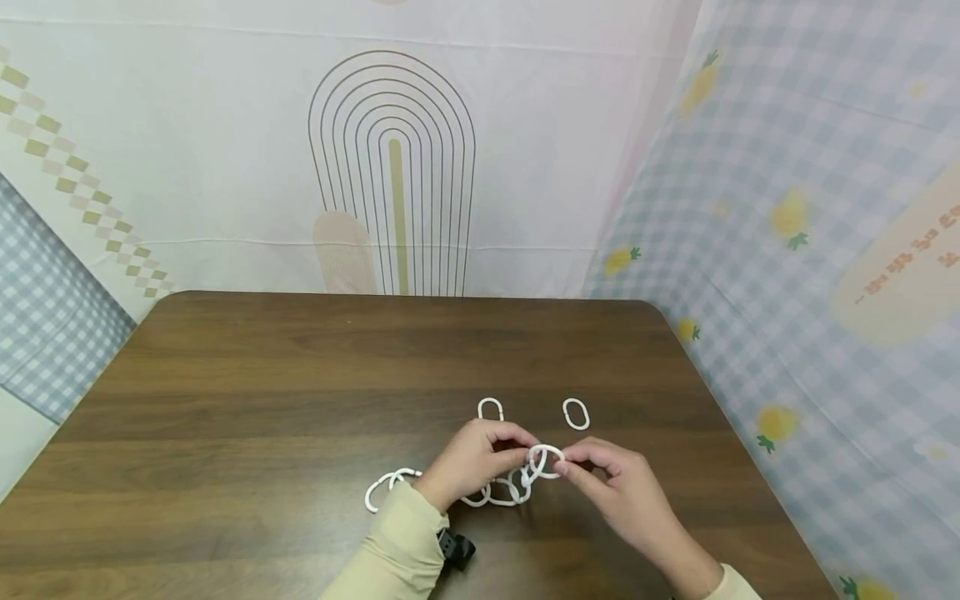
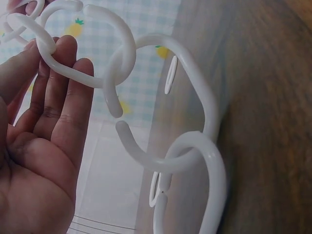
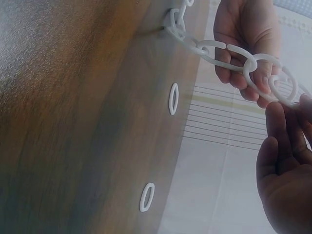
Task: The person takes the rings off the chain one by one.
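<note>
Beyond the white chain [image 1: 525, 481], whose raised end the left hand [image 1: 480, 458] and right hand [image 1: 618, 487] both pinch, a loose link [image 1: 566, 412] lies nearer the right hand, its long axis running mostly away from the chain.

Head view: high above white link chain [image 2: 129, 48], facing forward and down, farthest. Wrist views: low beside chain, tilted sideways, left nearest; both share chain, two loose oval links [image 3: 171, 100].
</note>
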The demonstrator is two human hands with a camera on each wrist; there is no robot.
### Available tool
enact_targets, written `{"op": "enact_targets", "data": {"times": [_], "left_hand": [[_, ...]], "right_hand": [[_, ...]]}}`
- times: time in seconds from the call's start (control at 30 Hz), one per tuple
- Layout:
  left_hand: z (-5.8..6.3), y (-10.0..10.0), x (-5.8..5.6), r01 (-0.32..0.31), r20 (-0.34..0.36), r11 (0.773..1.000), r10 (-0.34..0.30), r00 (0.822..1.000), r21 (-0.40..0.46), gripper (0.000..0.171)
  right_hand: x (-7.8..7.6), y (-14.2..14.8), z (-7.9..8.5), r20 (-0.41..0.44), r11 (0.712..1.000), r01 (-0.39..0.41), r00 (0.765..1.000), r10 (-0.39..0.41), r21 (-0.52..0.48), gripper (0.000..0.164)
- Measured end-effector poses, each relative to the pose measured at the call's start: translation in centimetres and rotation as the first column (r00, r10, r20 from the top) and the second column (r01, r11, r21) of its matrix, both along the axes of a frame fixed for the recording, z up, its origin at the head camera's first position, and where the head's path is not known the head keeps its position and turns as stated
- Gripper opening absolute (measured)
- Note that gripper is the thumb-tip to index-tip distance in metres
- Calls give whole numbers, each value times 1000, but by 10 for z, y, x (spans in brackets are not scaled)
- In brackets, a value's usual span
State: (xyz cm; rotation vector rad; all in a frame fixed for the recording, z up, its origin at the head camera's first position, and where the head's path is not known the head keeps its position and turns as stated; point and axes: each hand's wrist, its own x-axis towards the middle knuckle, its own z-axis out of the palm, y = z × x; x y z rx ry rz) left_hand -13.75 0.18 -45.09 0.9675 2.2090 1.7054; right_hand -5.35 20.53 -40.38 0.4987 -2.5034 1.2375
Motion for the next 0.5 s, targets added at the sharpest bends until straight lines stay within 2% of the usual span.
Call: {"op": "enact_targets", "data": {"times": [0.2,0.5], "left_hand": [[1,0,-1,4,15,1000,-4,1000,10,8],[-1,0,-3,-5,-14,1000,5,1000,1,9]], "right_hand": [[2,1,0,-60,999,-2,998,5,51,18],[3,2,-1,-95,998,-20,995,26,67,23]]}}
